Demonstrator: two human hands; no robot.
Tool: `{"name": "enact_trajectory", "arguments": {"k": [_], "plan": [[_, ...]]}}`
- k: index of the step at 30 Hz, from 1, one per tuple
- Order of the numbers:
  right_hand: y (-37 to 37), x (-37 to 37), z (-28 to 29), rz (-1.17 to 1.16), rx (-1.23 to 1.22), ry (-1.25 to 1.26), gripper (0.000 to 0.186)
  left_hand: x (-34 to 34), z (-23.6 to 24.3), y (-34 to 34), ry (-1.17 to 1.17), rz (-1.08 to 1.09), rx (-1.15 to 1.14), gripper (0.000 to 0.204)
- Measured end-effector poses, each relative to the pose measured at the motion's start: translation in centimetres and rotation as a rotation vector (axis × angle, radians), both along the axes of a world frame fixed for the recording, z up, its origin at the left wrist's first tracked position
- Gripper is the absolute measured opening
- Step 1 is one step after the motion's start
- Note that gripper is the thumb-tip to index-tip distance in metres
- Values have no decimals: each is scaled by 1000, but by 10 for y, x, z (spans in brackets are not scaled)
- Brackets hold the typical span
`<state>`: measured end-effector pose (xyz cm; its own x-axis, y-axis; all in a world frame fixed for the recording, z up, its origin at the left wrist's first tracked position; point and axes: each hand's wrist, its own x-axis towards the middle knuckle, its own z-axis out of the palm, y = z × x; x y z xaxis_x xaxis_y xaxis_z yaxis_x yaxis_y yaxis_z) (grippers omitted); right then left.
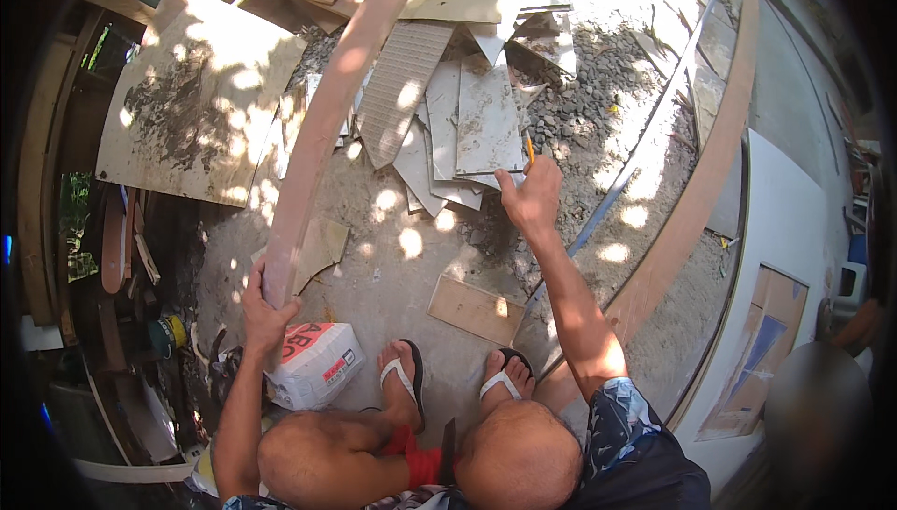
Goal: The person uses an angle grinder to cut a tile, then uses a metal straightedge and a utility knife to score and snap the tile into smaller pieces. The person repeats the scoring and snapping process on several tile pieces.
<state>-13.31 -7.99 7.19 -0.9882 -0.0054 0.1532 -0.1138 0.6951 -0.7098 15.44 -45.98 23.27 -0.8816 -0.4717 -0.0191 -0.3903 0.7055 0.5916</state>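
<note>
"What sort of place is this?"
"An outdoor work yard, by the look of it, with sun-dappled rough ground (388, 262) and loose gravel (593, 90)."
"What suggests work?"
"Building stuff about: piled flat slabs (488, 127), a stained board (201, 90), a long wooden plank (324, 127), a white panel (790, 202)."
</note>
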Motion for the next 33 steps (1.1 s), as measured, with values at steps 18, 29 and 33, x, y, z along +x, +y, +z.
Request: {"name": "enact_trajectory", "arguments": {"k": [18, 29, 33], "plan": [[-19, -82, -6, -156, 65, -331, 69, -234, -144, -112, -45, 331, -81, 86], [-89, -31, 8, -24, 423, -147, 89, -243, -150, -51, 125, 116, -555, 83], [-85, -30, 4, -44, 333, -148, 90, -239, -144, 36, 147, -243, 181, 75]]}}
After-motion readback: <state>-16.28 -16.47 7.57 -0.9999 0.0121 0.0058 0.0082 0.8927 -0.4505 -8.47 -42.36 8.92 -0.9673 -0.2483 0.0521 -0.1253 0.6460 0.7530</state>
